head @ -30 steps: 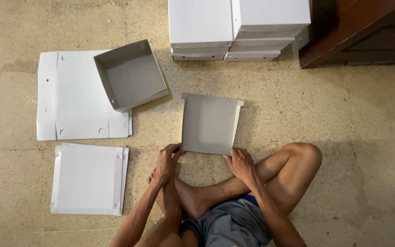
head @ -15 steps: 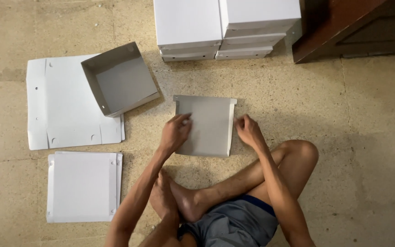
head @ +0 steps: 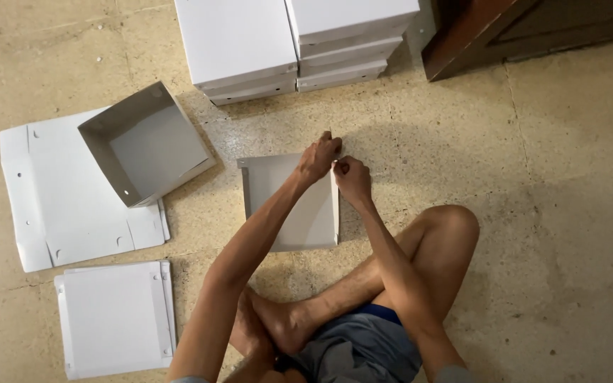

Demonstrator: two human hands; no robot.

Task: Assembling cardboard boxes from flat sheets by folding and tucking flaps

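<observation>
Half-folded box: a white cardboard box (head: 289, 206) lies on the floor right in front of the seated person, its side flaps partly raised, between the crossed legs and the stacks of finished boxes.
Far right corner: both hands meet at the top right corner of this box, on the edge away from the person.
Left hand: the left hand (head: 318, 157) reaches across the box from the left; its fingers are curled together and pinch the cardboard at that corner.
Right hand: the right hand (head: 352, 177) sits just beside the left one, fingers bunched and pinching the same corner; the two hands are almost touching.
Open box: a grey-lined open box (head: 145, 145) stands tilted to the left of the half-folded one, resting partly on a flat sheet.
Flat sheet: a large white unfolded sheet (head: 58, 213) lies under and beside the open box.
Folded lid: a white shallow lid (head: 115, 318) lies near the person's left arm, below the flat sheet.
Stacks: two stacks of closed white boxes (head: 296, 39) stand at the top, well apart from the hands.
Wooden furniture: a dark brown wooden piece (head: 533, 25) fills the top right.
Floor: speckled beige stone floor (head: 562, 213).
</observation>
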